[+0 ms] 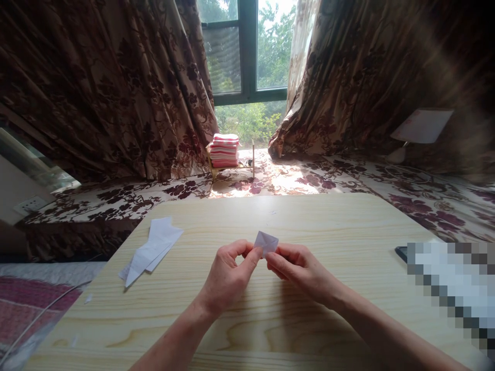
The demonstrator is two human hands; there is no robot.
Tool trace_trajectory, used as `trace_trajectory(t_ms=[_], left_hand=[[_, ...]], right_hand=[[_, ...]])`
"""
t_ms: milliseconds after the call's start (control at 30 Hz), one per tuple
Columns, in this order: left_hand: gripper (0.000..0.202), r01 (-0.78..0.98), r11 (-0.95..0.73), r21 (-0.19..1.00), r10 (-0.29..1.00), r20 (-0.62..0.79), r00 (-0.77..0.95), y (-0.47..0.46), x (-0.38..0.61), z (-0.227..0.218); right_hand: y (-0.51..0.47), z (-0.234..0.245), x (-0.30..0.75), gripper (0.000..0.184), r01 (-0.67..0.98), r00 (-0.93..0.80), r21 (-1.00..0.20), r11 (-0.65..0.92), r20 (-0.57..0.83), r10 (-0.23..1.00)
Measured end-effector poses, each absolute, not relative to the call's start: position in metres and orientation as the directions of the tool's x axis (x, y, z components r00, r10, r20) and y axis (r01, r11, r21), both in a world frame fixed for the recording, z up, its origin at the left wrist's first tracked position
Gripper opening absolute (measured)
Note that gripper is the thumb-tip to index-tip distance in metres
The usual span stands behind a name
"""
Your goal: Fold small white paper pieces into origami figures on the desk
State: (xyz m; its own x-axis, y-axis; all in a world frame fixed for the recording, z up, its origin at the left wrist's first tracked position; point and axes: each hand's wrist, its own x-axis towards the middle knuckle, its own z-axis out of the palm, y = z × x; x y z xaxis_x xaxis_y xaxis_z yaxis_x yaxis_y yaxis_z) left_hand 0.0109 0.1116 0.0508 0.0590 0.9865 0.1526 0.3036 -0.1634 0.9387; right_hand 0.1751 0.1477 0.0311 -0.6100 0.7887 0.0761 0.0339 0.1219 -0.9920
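Observation:
A small folded piece of white paper (266, 241) with crease lines is held up over the middle of the wooden table (232, 330). My left hand (234, 270) pinches its lower left edge between thumb and fingers. On the other side, my right hand (299, 268) grips the lower right corner the same way. The fingertips of both hands nearly meet beneath the paper, and its lower edge is partly hidden by the thumbs.
White paper sheets (154, 247) lie overlapping on the table's left side, with a tiny scrap (88, 299) near the edge. A pixelated, dark-edged object (448, 288) is at the right. Behind stand folded pink-striped cloths (225, 150) on a small rack and a lamp (423, 125).

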Motion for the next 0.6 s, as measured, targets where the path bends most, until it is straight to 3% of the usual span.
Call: trace_trajectory(t_ms=[167,367,600], left_hand=[[0.025,0.308,-0.166,0.937,0.986,0.152,0.070,0.112,0.008,0.049],[0.025,0.359,-0.203,0.911,0.974,0.151,0.166,0.110,0.008,0.052],[0.025,0.398,-0.169,0.902,0.978,0.104,0.179,0.110,0.008,0.051]], right_hand=[[0.150,0.037,0.179,0.034,0.099,-0.628,-0.991,0.089,0.007,0.778],[0.153,0.039,0.181,0.032,0.095,-0.558,-0.982,0.161,0.081,0.826],[0.156,0.039,0.187,0.047,0.216,-0.527,-0.942,0.256,0.108,0.843]])
